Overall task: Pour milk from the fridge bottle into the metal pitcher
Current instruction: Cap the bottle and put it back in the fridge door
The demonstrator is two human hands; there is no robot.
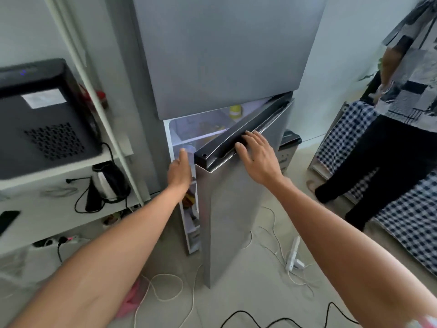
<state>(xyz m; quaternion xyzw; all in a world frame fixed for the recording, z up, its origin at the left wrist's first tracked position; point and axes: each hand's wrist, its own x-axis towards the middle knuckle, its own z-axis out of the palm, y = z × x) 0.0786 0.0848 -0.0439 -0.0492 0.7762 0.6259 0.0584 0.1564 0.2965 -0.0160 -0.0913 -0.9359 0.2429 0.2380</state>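
With fridge door [236,209] ajar, right hand [257,159] atop.

both arms outstretched, left grip [181,170] reaching forward, right grip [256,157] splayed flat

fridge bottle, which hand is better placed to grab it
Left. The left hand already reaches into the open gap, fingertips at the whitish bottle. The right hand rests on the lower door's top edge.

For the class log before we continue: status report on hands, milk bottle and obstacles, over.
Right hand flat on lower fridge door top edge, door part open. Left hand reaching into the gap, empty. Milk bottle unconfirmed; pitcher not in view. Door narrows access.
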